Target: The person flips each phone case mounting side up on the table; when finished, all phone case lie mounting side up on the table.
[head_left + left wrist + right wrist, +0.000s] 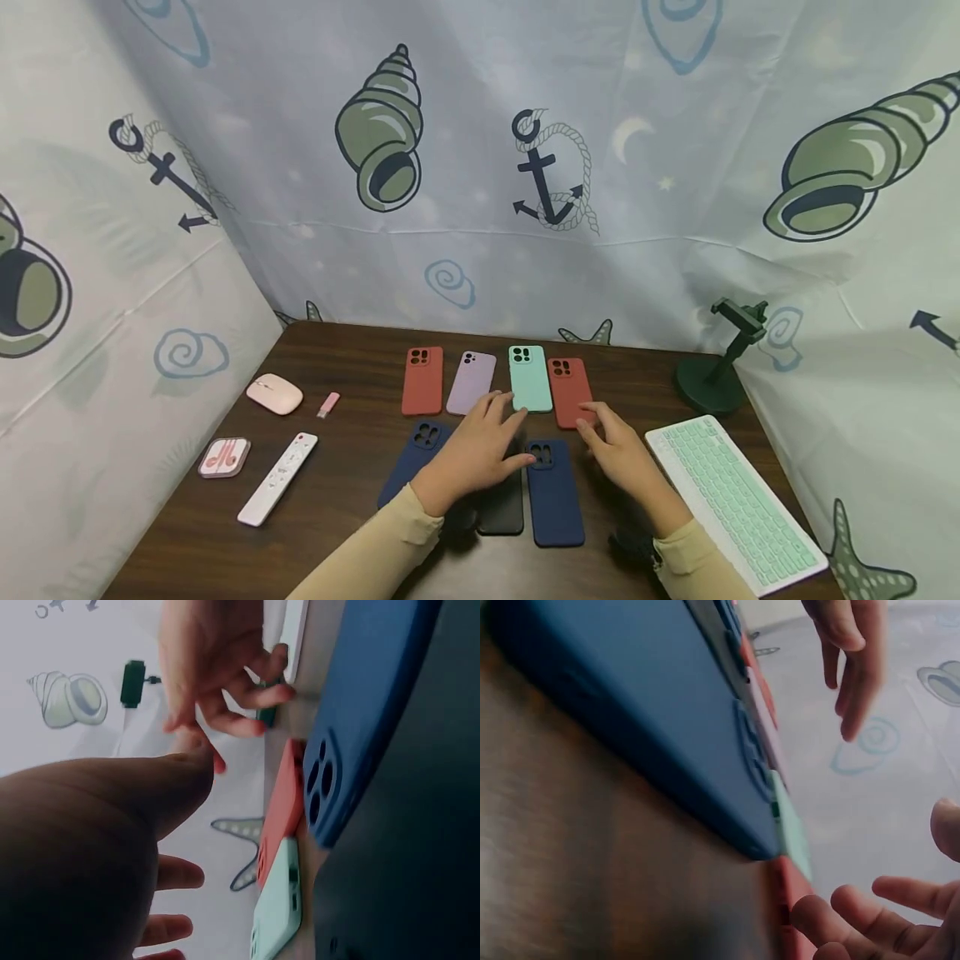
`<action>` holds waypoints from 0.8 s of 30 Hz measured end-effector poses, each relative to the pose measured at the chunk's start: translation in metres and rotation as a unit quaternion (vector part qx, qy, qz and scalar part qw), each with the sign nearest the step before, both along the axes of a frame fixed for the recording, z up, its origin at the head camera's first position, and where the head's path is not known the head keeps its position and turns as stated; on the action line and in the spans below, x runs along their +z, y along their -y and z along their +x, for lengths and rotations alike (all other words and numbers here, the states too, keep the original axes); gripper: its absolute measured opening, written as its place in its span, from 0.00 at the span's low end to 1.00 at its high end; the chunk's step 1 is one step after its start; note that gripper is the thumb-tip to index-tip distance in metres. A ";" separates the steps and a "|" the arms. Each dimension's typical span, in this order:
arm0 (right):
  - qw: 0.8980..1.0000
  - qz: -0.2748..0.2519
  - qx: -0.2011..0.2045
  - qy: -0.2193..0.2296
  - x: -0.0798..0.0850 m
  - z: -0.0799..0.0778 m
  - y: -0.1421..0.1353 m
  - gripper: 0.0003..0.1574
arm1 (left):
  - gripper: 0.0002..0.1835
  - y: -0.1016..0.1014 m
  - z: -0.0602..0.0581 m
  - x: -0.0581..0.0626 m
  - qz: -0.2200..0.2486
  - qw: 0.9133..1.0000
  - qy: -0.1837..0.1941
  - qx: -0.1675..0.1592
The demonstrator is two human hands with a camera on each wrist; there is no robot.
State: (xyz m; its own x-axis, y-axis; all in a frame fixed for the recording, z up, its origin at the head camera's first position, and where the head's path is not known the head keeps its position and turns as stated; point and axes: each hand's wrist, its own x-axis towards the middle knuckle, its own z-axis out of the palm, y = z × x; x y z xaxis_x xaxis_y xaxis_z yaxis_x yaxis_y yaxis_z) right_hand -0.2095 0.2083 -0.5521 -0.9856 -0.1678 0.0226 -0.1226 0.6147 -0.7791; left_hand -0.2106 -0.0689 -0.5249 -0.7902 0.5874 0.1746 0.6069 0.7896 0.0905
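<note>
My left hand [474, 446] hovers over the front row of phone cases, fingers spread, above a black phone case [501, 507] that it partly hides. Left of it lies a navy phone case [405, 462]; to its right is another navy phone case [557, 504]. My right hand [621, 457] hangs in the air beside the right red phone case [570, 390], fingers loosely bent; the left wrist view shows it apart from the cases. Behind lie a mint phone case [530, 379], a lilac phone case [471, 382] and a left red phone case [423, 381]. Neither hand holds anything.
At the right lie a mint-and-white keyboard [738, 500] and a dark green stand [716, 379]. The left side holds a pink mouse [275, 394], a pink USB stick [327, 405], boxed earphones [224, 457] and a white remote [277, 479]. Printed curtains enclose the wooden table [352, 533].
</note>
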 end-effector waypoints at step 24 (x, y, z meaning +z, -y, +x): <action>0.981 -0.126 -0.039 0.143 -0.033 0.014 -0.006 0.20 | 0.40 -0.057 0.008 -0.007 -0.065 0.986 0.139 -0.071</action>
